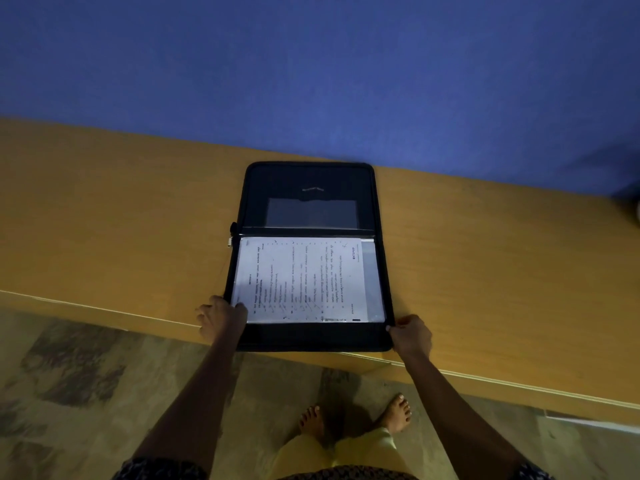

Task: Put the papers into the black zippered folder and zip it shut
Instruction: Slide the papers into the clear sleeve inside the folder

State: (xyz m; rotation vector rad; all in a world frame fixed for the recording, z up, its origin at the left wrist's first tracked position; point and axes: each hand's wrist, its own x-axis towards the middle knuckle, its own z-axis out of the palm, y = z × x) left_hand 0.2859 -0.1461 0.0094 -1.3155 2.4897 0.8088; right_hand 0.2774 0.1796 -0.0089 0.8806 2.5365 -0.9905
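The black zippered folder [308, 181] lies open and flat on the wooden table, its near half reaching the table's front edge. Printed white papers [304, 278] sit inside a clear sleeve on that near half. The far half shows a black pocket with a clear window. My left hand [221, 315] rests at the folder's near left edge, fingertips touching the papers' lower left corner. My right hand [412, 332] pinches the folder's near right corner. A zipper pull [232, 228] sits at the left end of the fold.
The yellow-brown wooden table [121, 220] runs along a blue wall [311, 64]. Its front edge crosses the view diagonally. Below it are a patterned tile floor [86, 375] and my bare feet [353, 417]. A pale object [636, 209] peeks in at the far right.
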